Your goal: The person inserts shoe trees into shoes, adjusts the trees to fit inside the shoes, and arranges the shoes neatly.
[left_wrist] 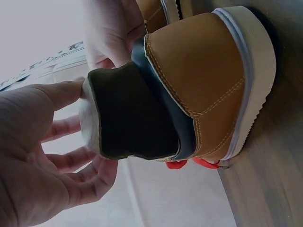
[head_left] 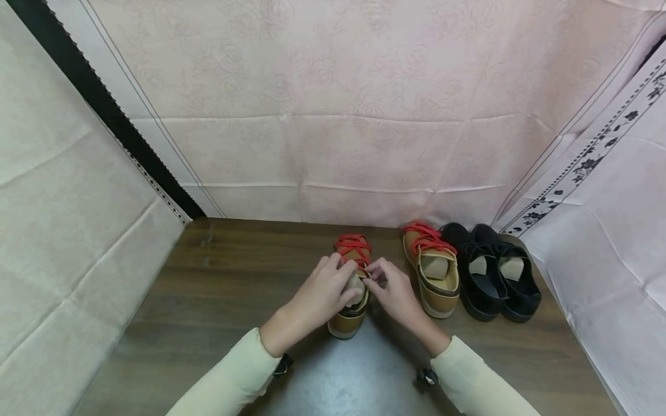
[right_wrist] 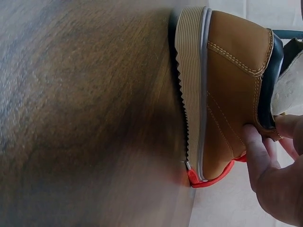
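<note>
A tan shoe with red laces [head_left: 346,323] stands on the wooden surface, toe pointing away from me. Its tongue [left_wrist: 132,113] is pulled up out of the opening, dark on one face and pale on the other. My left hand [head_left: 321,288] holds the tongue's top edge between thumb and fingers. With thumb and fingertips, my right hand [head_left: 393,290] pinches the lace-side edge of the shoe's opening, plainest in the right wrist view, where the tan side [right_wrist: 229,94] faces the camera. In the head view, my hands partly cover the laces and opening.
Right of my hands stands the matching tan shoe [head_left: 439,300] with red laces. Beside it is a pair of black shoes [head_left: 481,306]. Pale patterned cloth [head_left: 333,144] hangs behind the brown wood-grain surface [head_left: 208,323], with more cloth on both sides.
</note>
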The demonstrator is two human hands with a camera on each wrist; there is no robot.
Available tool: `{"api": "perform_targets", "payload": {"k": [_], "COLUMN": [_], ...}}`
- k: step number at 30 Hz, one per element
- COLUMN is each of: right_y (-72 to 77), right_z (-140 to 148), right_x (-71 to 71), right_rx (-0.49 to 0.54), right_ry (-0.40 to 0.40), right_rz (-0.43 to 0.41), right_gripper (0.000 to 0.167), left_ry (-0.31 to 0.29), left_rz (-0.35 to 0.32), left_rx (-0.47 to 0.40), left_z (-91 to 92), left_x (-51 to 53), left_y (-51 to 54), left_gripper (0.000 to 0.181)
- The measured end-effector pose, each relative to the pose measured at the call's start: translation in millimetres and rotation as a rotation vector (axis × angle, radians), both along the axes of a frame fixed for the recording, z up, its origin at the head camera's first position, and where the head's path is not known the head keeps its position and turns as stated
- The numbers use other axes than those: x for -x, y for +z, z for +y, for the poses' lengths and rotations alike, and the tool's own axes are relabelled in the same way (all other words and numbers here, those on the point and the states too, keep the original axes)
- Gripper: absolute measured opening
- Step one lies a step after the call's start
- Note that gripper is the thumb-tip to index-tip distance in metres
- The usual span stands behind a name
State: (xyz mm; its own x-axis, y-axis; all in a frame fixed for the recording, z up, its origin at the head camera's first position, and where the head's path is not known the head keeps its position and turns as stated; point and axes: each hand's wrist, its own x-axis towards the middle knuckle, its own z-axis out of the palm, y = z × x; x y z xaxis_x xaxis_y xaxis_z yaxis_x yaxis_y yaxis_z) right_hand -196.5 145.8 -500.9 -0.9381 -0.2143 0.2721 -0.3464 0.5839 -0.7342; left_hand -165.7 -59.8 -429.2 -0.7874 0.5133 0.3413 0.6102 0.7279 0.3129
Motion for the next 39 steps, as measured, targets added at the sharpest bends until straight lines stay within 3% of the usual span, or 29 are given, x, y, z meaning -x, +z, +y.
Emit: {"api": "perform_targets", "payload": {"k": [10, 17, 22, 28, 39], "right_y": [-1.5, -0.8, -1.1, -1.7, 0.3], "right_z": [1.0, 0.1, 0.1, 1.4, 1.4], "right_x": [1.5, 1.5, 1.0, 0.9, -0.3], "right_rx": [-0.004, -0.005, -0.004, 0.001, 0.003], "right_ry": [0.0, -0.004, -0.004, -0.005, -0.012], "right_rz": [0.001, -0.009, -0.021, -0.037, -0.047], "right_gripper": [0.021, 0.021, 0.021, 0.02, 0.018], "left_ry": [-0.08, -0.135, -0.13, -0.085, -0.034], "left_rz": [-0.151, -0.239, -0.229, -0.234, -0.125], "left_rx": [-0.061, -0.01, 0.007, 0.003, 0.0], "left_z": [-7.1, -10.3, -8.6, -5.9, -0.2], "left_x": [14.6, 21.8, 22.3, 22.0, 20.1], "left_y": [2.9, -2.5, -3.8, -7.9, -21.2], "left_gripper": [0.038, 0.037, 0.035, 0.033, 0.029]}}
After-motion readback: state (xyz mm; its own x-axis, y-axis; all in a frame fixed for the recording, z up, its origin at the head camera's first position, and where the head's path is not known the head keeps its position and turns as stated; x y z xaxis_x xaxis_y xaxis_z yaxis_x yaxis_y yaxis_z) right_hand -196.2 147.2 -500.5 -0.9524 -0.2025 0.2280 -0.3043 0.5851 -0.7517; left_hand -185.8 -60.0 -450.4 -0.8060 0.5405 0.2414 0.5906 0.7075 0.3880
